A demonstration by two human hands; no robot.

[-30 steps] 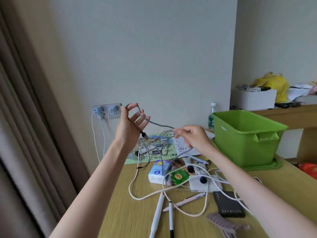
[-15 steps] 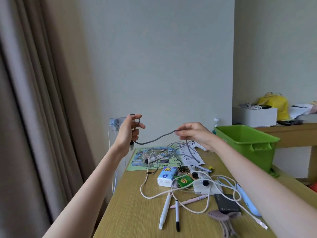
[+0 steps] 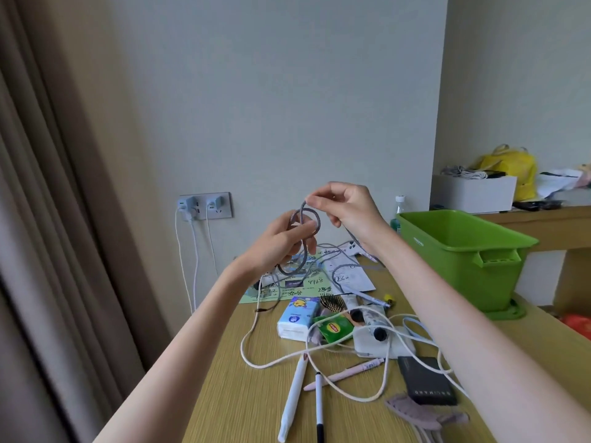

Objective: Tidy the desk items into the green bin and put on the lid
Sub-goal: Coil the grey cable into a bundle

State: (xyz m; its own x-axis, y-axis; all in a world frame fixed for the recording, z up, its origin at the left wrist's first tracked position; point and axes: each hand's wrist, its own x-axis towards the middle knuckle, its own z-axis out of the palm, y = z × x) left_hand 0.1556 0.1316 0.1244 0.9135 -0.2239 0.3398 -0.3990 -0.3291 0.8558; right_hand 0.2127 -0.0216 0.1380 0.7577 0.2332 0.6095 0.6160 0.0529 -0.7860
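A grey braided cable [image 3: 316, 220] is wound in a loop above the desk. My left hand [image 3: 278, 243] grips the loop with curled fingers. My right hand [image 3: 347, 206] pinches the top of the cable between thumb and forefinger, and the rest of it trails down to the papers. The green bin [image 3: 463, 251] stands open at the right on its green lid [image 3: 511, 311]. On the desk lie a white cable [image 3: 323, 350], a tissue pack [image 3: 299, 319], a green tea packet [image 3: 334, 329], pens [image 3: 292, 401], a white charger block [image 3: 380, 343], a black box [image 3: 427, 380] and a hair clip [image 3: 422, 414].
A wall socket [image 3: 204, 206] with two plugged chargers sits at the desk's back left, beside a curtain [image 3: 48, 251]. Papers [image 3: 339, 276] and a hairbrush [image 3: 332, 302] lie at the back. A water bottle [image 3: 398, 209] stands behind the bin. A side shelf holds a white box [image 3: 473, 193] and a yellow bag [image 3: 515, 167].
My hands have come together: the right hand carried the grey cable over to the left hand, forming a loop where it hung stretched between them before. The view has shifted slightly.
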